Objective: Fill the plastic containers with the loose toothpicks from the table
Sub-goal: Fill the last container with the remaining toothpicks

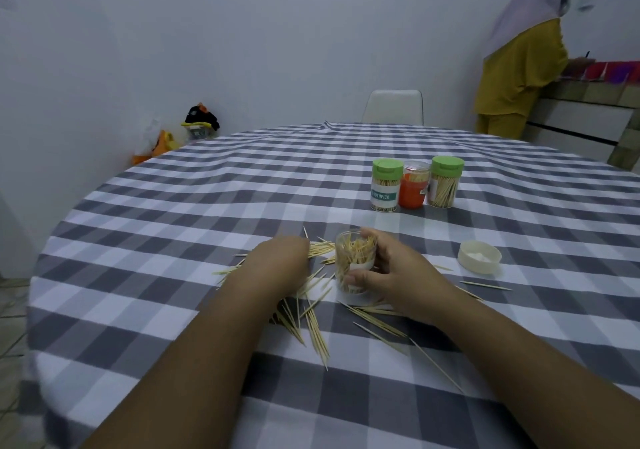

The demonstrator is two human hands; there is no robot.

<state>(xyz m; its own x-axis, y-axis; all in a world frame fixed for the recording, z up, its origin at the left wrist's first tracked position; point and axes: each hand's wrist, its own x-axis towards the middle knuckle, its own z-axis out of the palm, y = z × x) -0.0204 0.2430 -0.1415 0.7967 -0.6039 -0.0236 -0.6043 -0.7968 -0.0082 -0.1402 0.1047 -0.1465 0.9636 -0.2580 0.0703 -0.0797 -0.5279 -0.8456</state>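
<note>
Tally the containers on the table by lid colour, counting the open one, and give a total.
Green lid: 2
Clear lid, orange container: 1
No lid, held by right hand: 1
Total: 4
A loose white lid lies apart on the tablecloth.

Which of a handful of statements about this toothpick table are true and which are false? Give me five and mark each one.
1. The right hand holds the open clear container, which already has toothpicks in it. True.
2. Three closed containers stand together farther back on the table. True: two with green lids and an orange one between them.
3. The white lid sits on the open container. False: it lies on the cloth to the right of it.
4. All the loose toothpicks are gathered up. False: many lie scattered around both hands.
5. The left hand grips a green-lidded container. False: it is down among the loose toothpicks.
</note>
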